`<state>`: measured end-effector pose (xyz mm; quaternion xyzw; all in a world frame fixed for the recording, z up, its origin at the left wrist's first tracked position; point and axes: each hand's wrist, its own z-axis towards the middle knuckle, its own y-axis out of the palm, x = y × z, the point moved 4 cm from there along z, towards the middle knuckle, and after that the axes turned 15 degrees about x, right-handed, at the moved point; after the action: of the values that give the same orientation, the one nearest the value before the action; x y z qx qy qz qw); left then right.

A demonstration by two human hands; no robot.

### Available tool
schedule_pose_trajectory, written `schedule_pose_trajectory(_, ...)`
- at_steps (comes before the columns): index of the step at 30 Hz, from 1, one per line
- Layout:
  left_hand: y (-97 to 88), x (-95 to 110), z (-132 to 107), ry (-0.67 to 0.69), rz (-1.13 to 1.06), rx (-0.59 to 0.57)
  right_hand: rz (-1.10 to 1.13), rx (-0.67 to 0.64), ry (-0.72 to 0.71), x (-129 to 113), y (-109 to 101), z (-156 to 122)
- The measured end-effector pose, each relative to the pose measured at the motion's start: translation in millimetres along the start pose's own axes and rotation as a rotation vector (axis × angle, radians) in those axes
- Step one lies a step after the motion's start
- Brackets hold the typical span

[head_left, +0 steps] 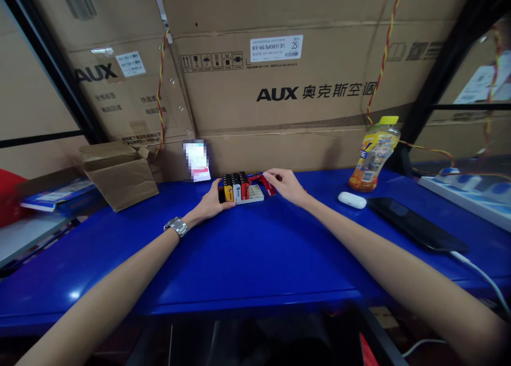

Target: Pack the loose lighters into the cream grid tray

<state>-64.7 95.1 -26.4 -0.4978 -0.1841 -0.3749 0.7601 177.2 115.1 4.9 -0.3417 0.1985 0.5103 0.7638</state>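
Observation:
A pale tray [256, 193] of small slots stands on the blue tabletop. Upright lighters [236, 187] in yellow, white and red with black tops fill its left part, while slots at its right show bare. My left hand [212, 201] is wrapped round the tray's left end, thumb along the near side. Just right of the tray, my right hand [288, 186] has its fingertips pinched on a red lighter [269, 186], which tilts beside the tray. Behind these slots lie more red and blue lighters [254, 177], partly hidden.
A lit phone [196, 161] leans at the back, near an open cardboard box [120, 174]. On the right are a drink bottle [373, 155], a white earbud case [352, 200], a black phone [415, 225] on a cable and a power strip [471, 201]. Large cartons [311, 115] form the back.

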Motion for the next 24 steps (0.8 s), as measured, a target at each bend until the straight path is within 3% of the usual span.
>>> schedule_pose_trajectory(6, -1.0, 0.8, -2.6, -0.003, -0.150, -0.106, 0.082, -0.011, 0.075, 3.4, 5.1, -3.4)
schedule_pose_trajectory(16, -1.1, 1.6, -4.9, 0.016, -0.109, -0.107, -0.088, -0.178, -0.088, -3.7, 12.9, -12.7)
schedule_pose_trajectory(24, -3.2, 15.3, -7.2, 0.028, 0.036, -0.069, -0.322, -0.260, -0.183, -3.5, 11.4, -10.9)
